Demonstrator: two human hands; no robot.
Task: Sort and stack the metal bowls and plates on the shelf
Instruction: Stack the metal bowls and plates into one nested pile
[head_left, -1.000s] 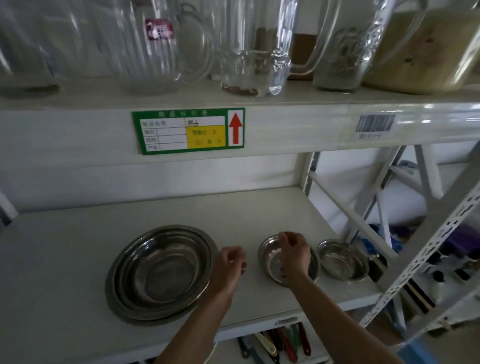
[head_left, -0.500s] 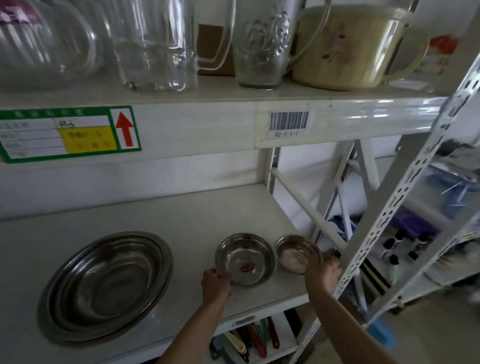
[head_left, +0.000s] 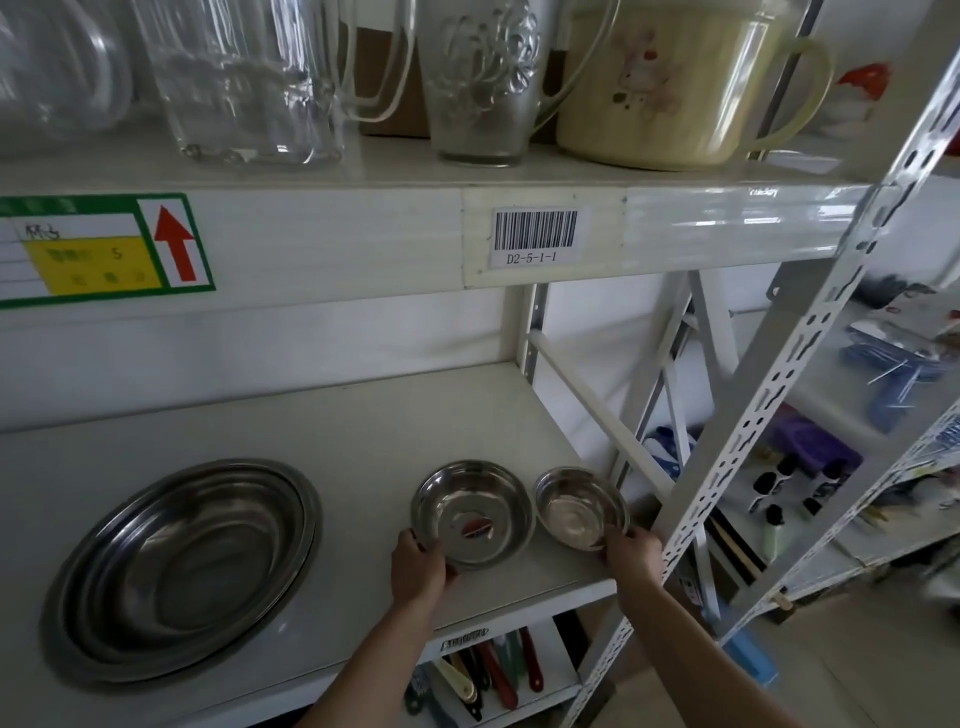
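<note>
A stack of large metal plates (head_left: 182, 566) lies on the left of the white shelf (head_left: 332, 431). To its right sits a medium metal bowl (head_left: 474, 512) with a red sticker inside, and my left hand (head_left: 418, 569) grips its near-left rim. A small metal bowl (head_left: 581, 506) stands just right of it, close to the shelf's right end. My right hand (head_left: 631, 556) holds that small bowl's near-right rim. Both bowls rest on the shelf, side by side.
The upper shelf (head_left: 415, 176) carries glass jugs (head_left: 249, 78) and a cream plastic pitcher (head_left: 675, 83). A perforated metal upright (head_left: 769, 405) slants just right of my right hand. Utensils with coloured handles (head_left: 488, 670) lie on the shelf below. Another rack (head_left: 883, 467) stands at right.
My left hand moved from beside the plates to the medium bowl's rim. My right hand left the medium bowl and took the small bowl's rim. The view swung rightward.
</note>
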